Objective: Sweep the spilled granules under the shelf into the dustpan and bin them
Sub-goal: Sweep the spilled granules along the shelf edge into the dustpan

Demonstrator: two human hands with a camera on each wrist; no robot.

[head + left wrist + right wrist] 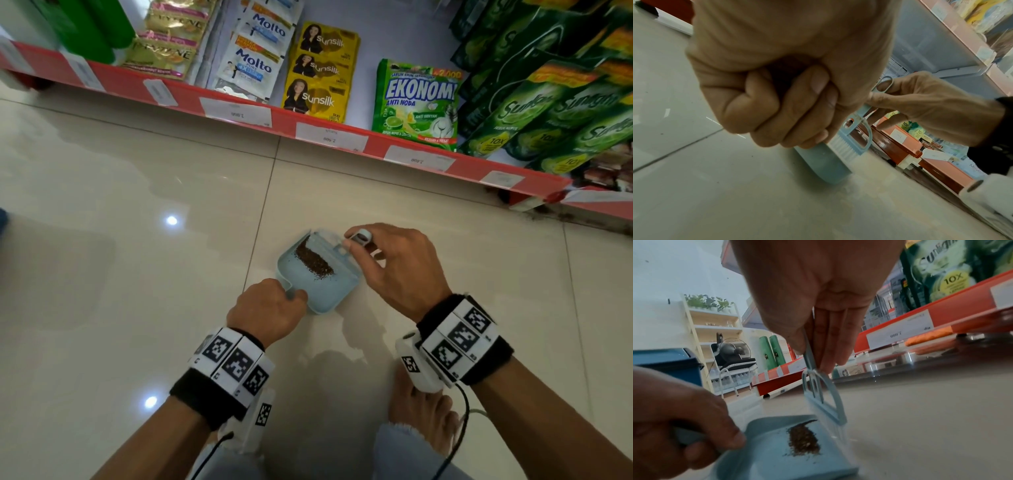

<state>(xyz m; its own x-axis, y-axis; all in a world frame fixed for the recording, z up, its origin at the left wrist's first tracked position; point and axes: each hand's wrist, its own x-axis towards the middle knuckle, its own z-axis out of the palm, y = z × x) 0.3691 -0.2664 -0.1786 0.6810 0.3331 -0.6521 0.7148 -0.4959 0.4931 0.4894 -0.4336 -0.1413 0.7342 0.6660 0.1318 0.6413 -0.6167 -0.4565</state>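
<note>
1. Head view first, biggest stuff: we're crouched on the tiled floor in front of the red bottom shelf stocked with sachets and green pouches. A blue bin shows up behind us in the right wrist view, well apart from the work spot.

2. Our dustpan sits flat on the floor. Its long axis runs from the handle near us toward the shelf, open lip pointing away and to the right, where the brush meets it.

3. Left hand has its fingers curled tight round the dustpan handle. Right hand pinches the small brush by its thin handle, thumb against fingertips, bristles down at the lip.

4. The granules lie in a dark band inside the pan, close to the lip and not far back, with a few loose specks scattered around them.

5. What could go wrong, our guess: since the pile sits so near the open edge, tipping the lip downward while lifting would pour it right back out. A hard flick of the brush could scatter grains too. And the pan is shallow, so a wobbly walk to the bin could spill some.
</note>
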